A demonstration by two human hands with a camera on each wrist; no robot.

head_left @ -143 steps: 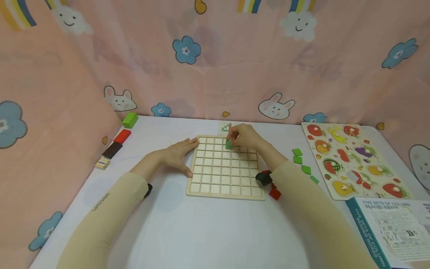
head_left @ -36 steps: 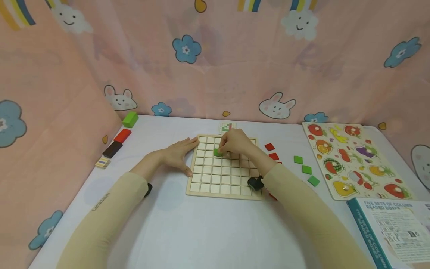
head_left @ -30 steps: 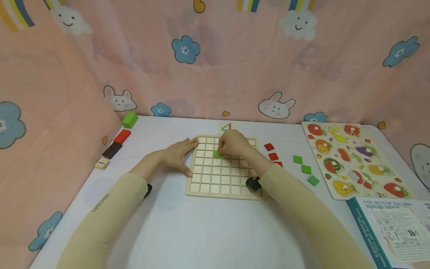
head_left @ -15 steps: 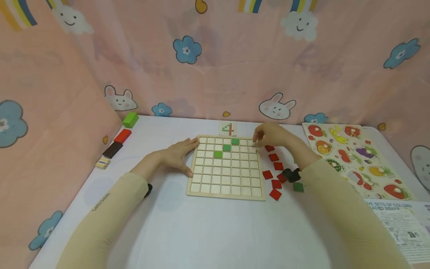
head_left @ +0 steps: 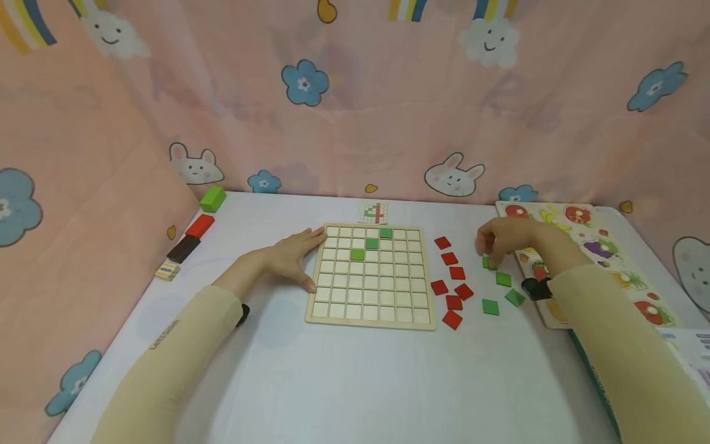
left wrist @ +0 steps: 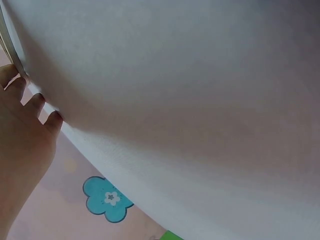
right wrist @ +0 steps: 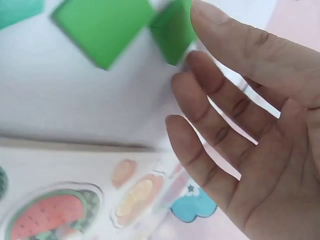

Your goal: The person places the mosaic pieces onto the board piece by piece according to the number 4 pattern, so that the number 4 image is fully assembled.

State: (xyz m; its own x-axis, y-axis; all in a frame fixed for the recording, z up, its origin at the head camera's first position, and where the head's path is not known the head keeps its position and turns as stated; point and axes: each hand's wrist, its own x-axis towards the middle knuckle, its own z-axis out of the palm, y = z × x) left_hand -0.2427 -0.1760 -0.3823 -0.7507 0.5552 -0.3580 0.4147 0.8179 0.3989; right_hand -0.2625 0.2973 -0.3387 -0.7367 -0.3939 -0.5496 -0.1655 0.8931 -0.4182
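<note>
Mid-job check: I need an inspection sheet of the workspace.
Surface: white tabletop.
Job's things: wooden grid board holding three green tiles diagonally; pattern card beyond it; seven red tiles and four loose green tiles to its right.
Clutter: fruit puzzle board and printed box, right; row of four blocks, left.
Hands: left hand spread at the board's left edge; right hand at the farthest loose green tile, grip unclear.
Cables: nothing seen.
Surroundings: pink cloth with flowers, clouds and rabbits.
</note>
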